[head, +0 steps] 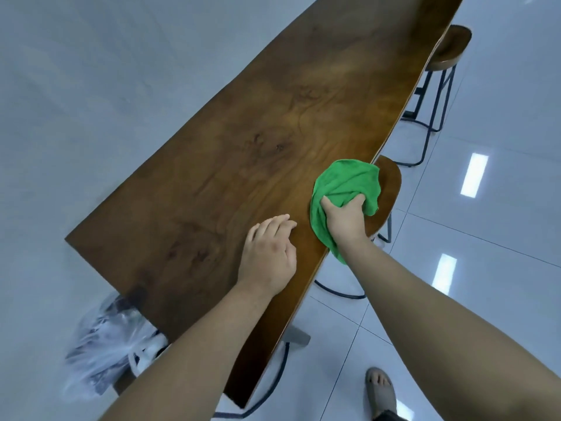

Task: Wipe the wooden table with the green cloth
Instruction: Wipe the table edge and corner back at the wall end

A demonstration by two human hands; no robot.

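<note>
So we're standing at the near end of a long wooden surface (243,153) that runs away from us toward the top right, dark brown with lots of swirly grain. Our right hand (346,218) has the green cloth (343,183) bunched up under it, right at the surface's right-hand edge. The grip there is pressed together on a wad of the fabric, fingers (358,200) curled down into the folds and thumb dug in on the left side. Part of the cloth hangs over the edge below our wrist, and the rest is spread out ahead of the hand on the wood.

Our left hand (268,253) is just beside it, resting flat on the surface, palm down, fingers together and relaxed, pinching nothing. The two hands are near each other but apart.

Tucked under the edge right by the cloth there's a wooden stool (390,189) with a black metal frame, and a second stool (449,48) farther along the same side. Down by the near left corner sits a clear plastic bag (103,350), pretty blurry, so we can't tell what's in it. The floor (485,238) is glossy pale tile, and one sandalled foot (379,390) shows at the bottom.
</note>
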